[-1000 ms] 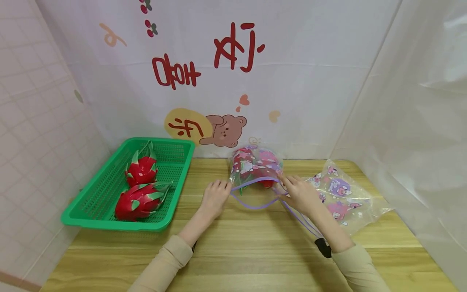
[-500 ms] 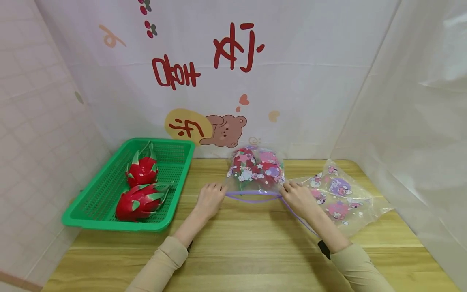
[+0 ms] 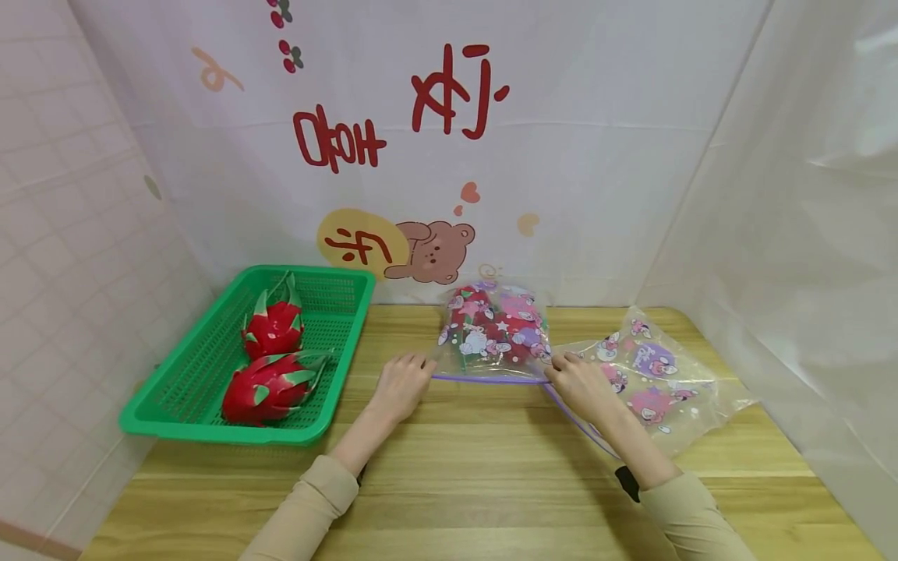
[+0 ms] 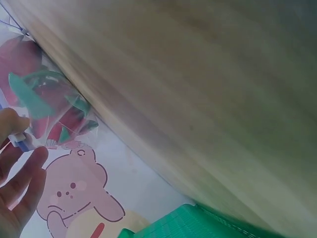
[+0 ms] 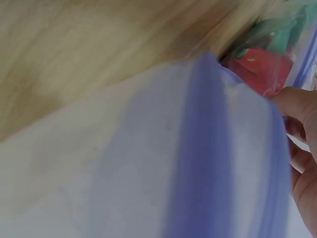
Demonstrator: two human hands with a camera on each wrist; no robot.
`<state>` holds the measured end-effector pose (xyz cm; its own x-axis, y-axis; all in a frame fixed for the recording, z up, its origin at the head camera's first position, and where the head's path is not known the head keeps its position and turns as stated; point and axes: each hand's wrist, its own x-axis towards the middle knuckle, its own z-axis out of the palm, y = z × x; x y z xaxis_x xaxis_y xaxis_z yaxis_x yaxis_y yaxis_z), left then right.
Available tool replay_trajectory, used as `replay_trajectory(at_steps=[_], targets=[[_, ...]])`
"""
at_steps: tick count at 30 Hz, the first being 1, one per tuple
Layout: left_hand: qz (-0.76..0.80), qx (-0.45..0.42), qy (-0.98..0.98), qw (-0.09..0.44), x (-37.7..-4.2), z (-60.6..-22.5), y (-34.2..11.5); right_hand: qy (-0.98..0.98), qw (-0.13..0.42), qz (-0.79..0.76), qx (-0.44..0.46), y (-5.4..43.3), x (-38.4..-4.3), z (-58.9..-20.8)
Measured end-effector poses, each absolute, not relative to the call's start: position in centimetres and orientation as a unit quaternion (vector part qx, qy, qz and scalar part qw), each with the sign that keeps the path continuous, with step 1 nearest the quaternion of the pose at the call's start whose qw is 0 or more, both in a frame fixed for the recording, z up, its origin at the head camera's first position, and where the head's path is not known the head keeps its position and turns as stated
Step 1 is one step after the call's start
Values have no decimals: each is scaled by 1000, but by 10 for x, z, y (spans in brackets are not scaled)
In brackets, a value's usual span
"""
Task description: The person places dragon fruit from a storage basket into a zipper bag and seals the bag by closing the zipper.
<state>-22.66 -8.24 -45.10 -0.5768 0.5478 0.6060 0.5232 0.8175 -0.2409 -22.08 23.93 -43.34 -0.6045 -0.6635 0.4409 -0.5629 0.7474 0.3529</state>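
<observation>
A clear zip bag (image 3: pixel 494 331) printed with pink and purple figures lies at the back middle of the table. Red and green dragon fruit (image 4: pixel 69 116) shows through its plastic. My left hand (image 3: pixel 403 386) pinches the left end of the purple zip edge (image 3: pixel 489 379), where a small white slider (image 4: pixel 19 139) sits between thumb and fingers in the left wrist view. At the other end of that edge, my right hand (image 3: pixel 581 387) grips the corner. The edge is drawn straight between both hands, its two sides lying together.
On the left stands a green plastic basket (image 3: pixel 217 432) holding two dragon fruits (image 3: pixel 270 389). A second printed bag (image 3: pixel 655 382) lies flat on the right, partly under the right forearm. A printed backdrop (image 3: pixel 561 156) rises behind the wooden table (image 3: pixel 477 483).
The bag's mouth gaped a second ago; its two purple edges have since come together into one line. Both hands have drawn the edge slightly nearer, and the plastic lies flatter over the fruit.
</observation>
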Motion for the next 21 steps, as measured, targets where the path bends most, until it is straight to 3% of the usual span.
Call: replay_trajectory(at_steps=[8,21], targets=[[36,-313,-886,340,-227,-452,-84,-895,280,-90,335,240,-220,-434],[24,-279,-894,350,-224,-451,-96,-878,344,-71,325,224,-214,-431]])
